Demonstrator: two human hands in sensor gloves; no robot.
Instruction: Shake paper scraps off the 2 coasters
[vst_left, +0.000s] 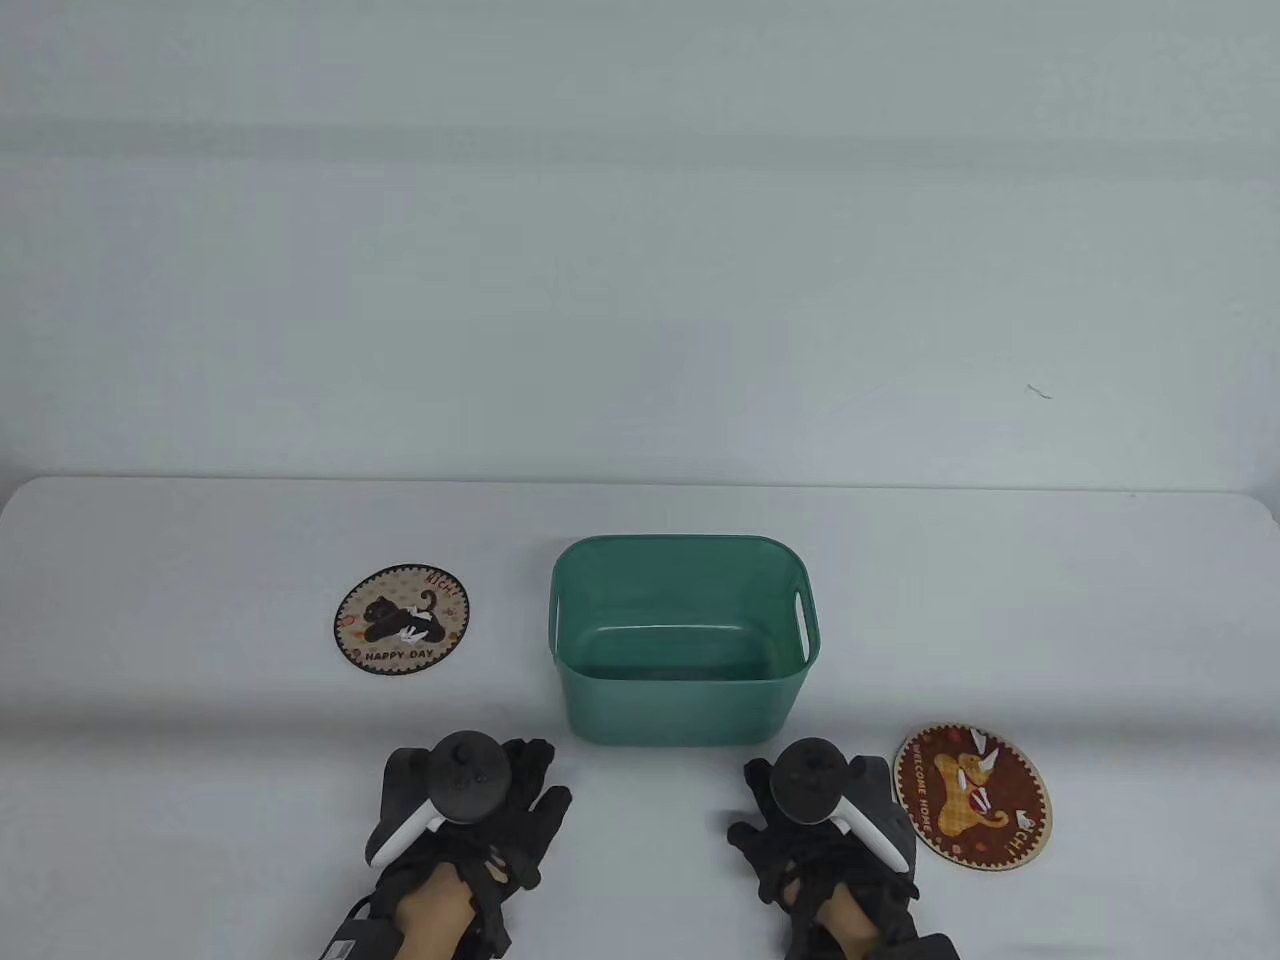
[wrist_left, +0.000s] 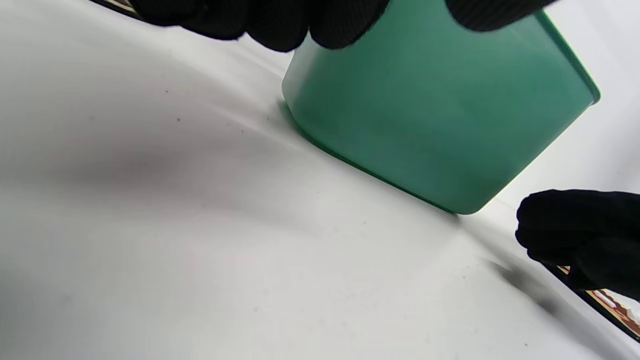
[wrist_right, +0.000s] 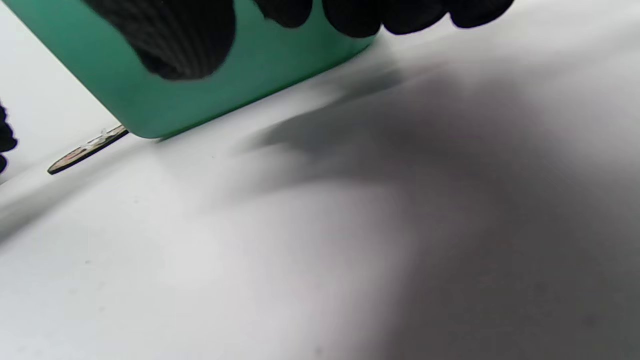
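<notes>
A cream coaster with a black cat lies left of the bin, with small white paper scraps on it. A dark red coaster with a dog lies at the front right and carries a few white scraps. My left hand rests on the table in front of the bin, fingers spread, holding nothing. My right hand lies the same way just left of the red coaster, apart from it. In the right wrist view the cat coaster shows edge-on beside the bin.
A green plastic bin with side handles stands at the table's middle, open side up, between the two coasters. It fills the upper part of both wrist views. White tabletop surrounds everything.
</notes>
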